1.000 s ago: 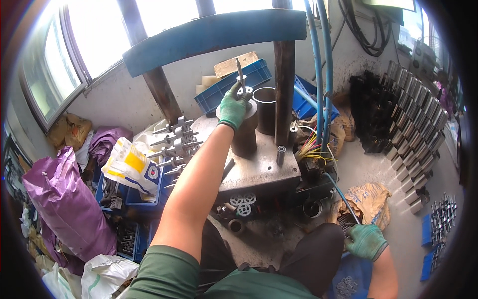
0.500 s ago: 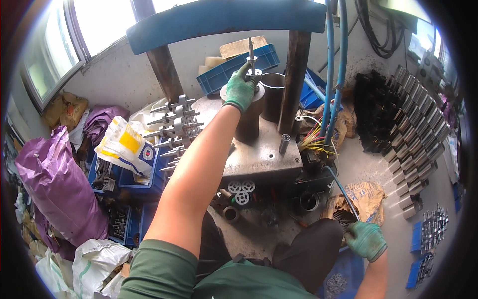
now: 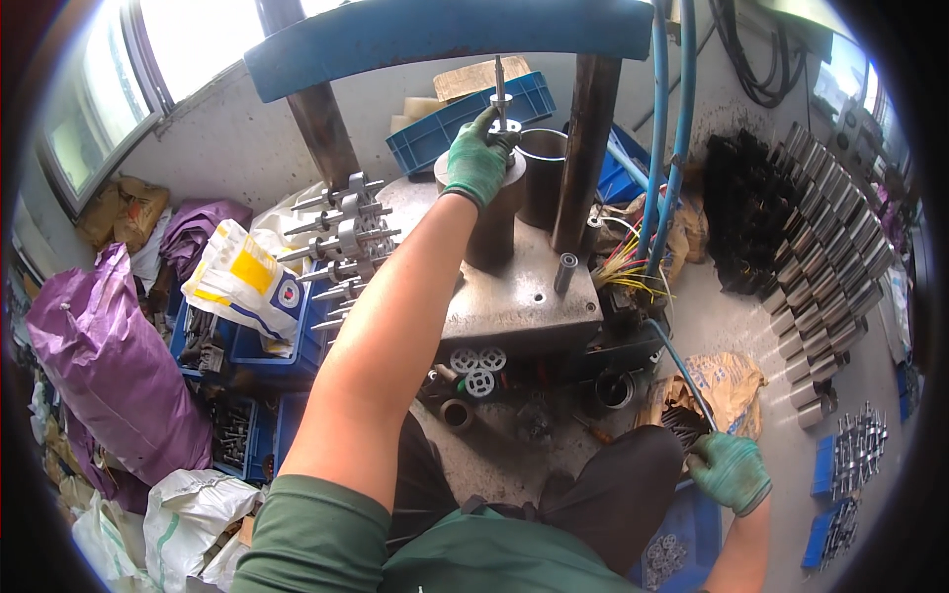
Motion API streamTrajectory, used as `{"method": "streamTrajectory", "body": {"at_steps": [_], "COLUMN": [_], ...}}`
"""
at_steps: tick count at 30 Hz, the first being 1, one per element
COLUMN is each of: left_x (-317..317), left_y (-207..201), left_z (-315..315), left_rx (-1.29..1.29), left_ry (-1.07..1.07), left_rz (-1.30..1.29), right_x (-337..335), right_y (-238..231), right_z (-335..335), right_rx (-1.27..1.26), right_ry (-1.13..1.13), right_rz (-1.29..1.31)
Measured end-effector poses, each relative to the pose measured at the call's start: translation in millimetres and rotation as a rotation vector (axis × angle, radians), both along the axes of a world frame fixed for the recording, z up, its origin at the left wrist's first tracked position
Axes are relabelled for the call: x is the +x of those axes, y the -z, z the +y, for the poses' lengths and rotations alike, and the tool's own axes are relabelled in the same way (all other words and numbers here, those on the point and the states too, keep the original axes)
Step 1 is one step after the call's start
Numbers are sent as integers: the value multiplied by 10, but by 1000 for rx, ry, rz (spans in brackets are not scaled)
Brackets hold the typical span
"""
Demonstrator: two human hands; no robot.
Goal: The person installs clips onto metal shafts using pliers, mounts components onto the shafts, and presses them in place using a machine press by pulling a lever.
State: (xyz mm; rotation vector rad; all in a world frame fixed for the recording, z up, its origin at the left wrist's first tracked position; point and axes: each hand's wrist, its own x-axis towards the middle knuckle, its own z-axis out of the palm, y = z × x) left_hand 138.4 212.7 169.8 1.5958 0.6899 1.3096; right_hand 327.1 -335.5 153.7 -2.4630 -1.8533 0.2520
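My left hand [image 3: 478,164], in a green glove, reaches to the top of a thick dark cylinder [image 3: 491,232] on the press's steel table. Its fingers close around the lower part of an upright metal shaft [image 3: 499,74]. A pale disc with holes [image 3: 506,127] shows beside the fingertips; the shaft's lower end is hidden. At the lower right, my gloved right hand [image 3: 730,471] is closed around the end of a slim blue lever [image 3: 680,368]. Above the shaft spans the press's blue crossbeam [image 3: 445,47].
Stacked shafts with rotors [image 3: 346,237] stand left of the steel table [image 3: 494,314]. Loose perforated discs [image 3: 479,383] lie below its front. Steel tubes [image 3: 825,287] are stacked at right, near coloured wires [image 3: 633,277]. Purple sacks [image 3: 114,366] and blue bins crowd the left.
The shaft and my left hand sit slightly higher in view, with the scene shifted a little. Both hands keep their hold.
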Motion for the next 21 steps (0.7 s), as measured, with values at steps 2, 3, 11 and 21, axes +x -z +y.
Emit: {"method": "streamTrajectory", "body": {"at_steps": [2,3,11,21], "left_x": [-40,-60,-56,-119], "left_y": [-11,-14,-37,-81], "left_z": [-7,-13,-16,-119], "left_rx": [-25,-50,-36,-6], "left_ry": [8,22,19,15], "left_rz": [-40,-87,-110,-54], "right_x": [30,49,103,224], "right_y": [73,107,105,-333], "right_z": [28,41,36,311], "right_rx": [23,23,-14,-63], "right_ry": [-18,-24,-62,-141], "right_rz": [12,19,-26,45]}}
